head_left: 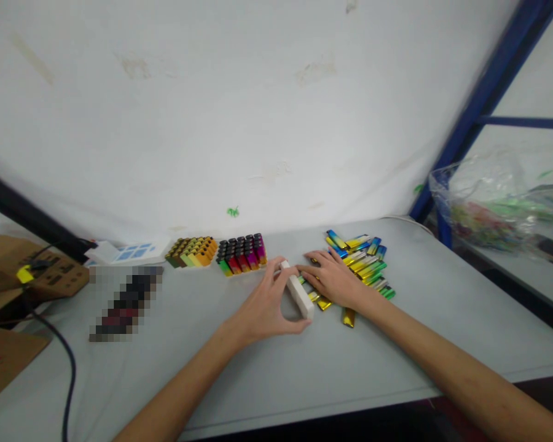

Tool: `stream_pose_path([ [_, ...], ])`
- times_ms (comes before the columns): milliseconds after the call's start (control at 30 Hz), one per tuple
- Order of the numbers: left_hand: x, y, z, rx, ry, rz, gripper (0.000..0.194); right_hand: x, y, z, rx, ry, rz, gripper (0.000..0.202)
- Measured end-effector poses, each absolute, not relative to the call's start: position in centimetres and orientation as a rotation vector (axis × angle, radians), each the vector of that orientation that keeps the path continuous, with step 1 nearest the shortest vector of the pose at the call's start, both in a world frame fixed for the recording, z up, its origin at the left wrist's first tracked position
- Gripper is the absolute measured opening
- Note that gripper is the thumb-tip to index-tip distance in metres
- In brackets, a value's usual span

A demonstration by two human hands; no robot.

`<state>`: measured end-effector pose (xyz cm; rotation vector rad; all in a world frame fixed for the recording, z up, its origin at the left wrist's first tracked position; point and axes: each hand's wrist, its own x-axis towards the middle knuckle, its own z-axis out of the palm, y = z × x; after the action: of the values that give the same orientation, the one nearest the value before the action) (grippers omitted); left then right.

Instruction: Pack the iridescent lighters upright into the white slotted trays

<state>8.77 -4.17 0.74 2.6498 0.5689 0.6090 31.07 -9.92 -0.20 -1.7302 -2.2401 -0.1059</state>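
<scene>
"Between left thumb and fingers, what is entered?"

"One white bar, slim, rectangular, opaque; left grip clamped on it lengthwise, thumb at the near end, fingers at the far."

"Right grip?"

"Palm down, fingers apart, over loose metallic pieces: narrow, glossy, shaded yellow, green, blue. White bar just to its left."

"Beyond the left grip?"

"One close-packed block of black-topped pieces, upright, multicoloured; farther left, one yellow-brown block. Smooth grey surface beneath."
</scene>
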Motion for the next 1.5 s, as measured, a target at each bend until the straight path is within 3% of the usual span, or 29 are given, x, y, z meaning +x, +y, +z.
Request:
stream_pose_path([
  [167,10.2,-5.1,0.3,2.602,0.52,0.675,0.09,30.5,-9.4,-0.3,-1.787,-2.209,-0.024,0.041],
  [500,9.6,-5.7,1.3,2.646,0.616,0.631,0.085,31.1,-9.2,-1.7,-1.845,-2.255,-0.219,0.045],
  [933,7.3,-1.3,0.0,2.91,0.727,0.624,0.031,32.6,-8.6,-0.5,-1.717,-2.038,-0.183,0.032],
  [1100,7.7,-3.1,0.0,2.98,0.729,0.547,0.042,32.0,-9.3,0.1,-1.553,-2.095,-0.109,0.035],
  [1200,7.5,-3.4,0.3,2.983,0.741,0.527,0.053,30.2,-10.4,0.8,-1.544,-2.15,-0.043,0.051],
  [1300,7.2,-2.8,1.1,2.968,0.672,0.645,0.044,28.6,-11.1,1.4,-1.59,-2.17,-0.006,0.063],
  [1500,5.1,0.8,4.0,2.843,0.744,1.227,0.028,28.6,-10.9,0.9,-1.583,-2.219,0.036,0.049],
])
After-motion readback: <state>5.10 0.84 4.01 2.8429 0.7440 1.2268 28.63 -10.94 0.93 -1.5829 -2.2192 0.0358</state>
